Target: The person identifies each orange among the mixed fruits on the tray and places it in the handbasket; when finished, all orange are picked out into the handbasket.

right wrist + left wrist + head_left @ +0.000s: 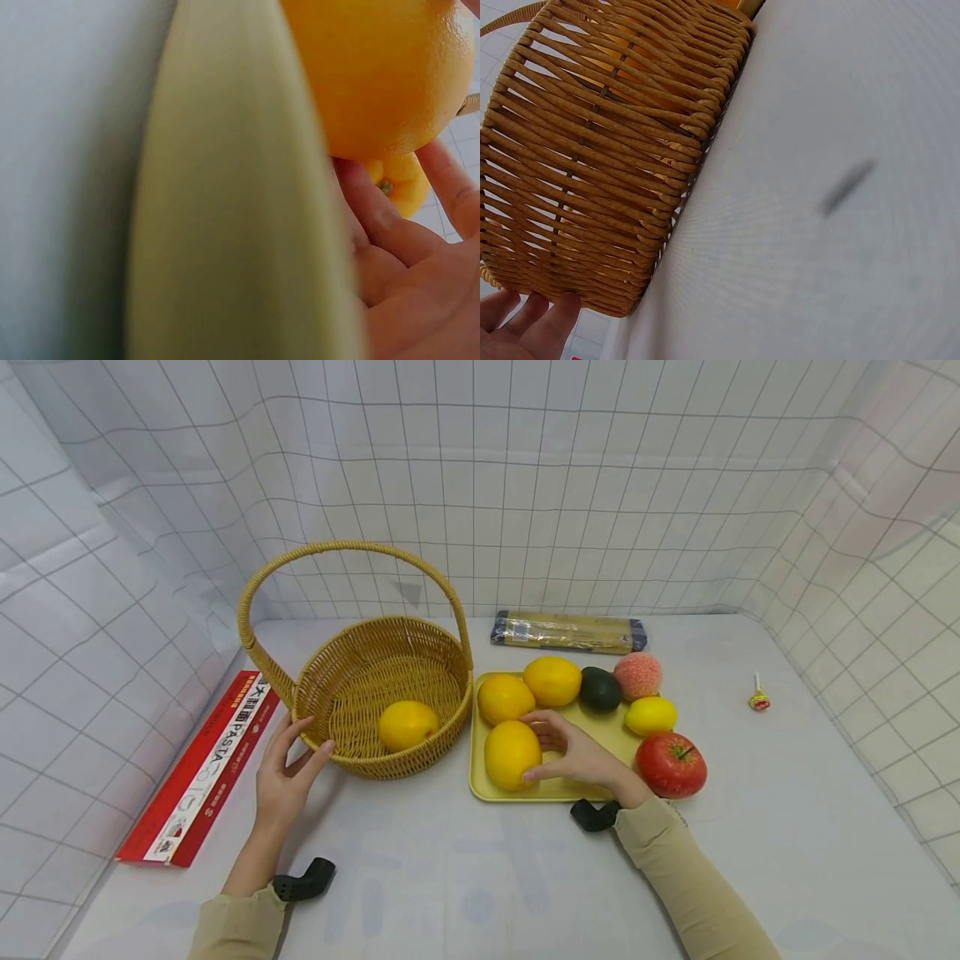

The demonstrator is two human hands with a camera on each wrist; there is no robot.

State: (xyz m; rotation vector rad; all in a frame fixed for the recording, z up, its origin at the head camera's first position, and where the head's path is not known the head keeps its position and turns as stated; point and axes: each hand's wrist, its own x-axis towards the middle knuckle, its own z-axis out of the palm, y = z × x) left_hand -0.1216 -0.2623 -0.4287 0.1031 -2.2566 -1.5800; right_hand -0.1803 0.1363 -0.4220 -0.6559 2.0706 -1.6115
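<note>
My left hand (283,781) holds the near left rim of a round wicker basket (390,768), by the foot of its tall handle. In the left wrist view, fingertips (564,304) touch the woven wall (592,165). One orange (408,725) lies inside the basket. My right hand (573,752) grips another orange (513,756) at the near left of a yellow tray (480,789), thumb in front and fingers behind. In the right wrist view, this orange (382,67) sits between thumb and fingers. Whether it touches the tray cannot be told.
Also on the tray are two more oranges (552,682), an avocado (600,690), a pink bumpy fruit (638,675), a lemon (651,717) and a red apple (671,765). A red pasta box (198,768), a wrapped package (568,632) and a lollipop (759,697) lie around.
</note>
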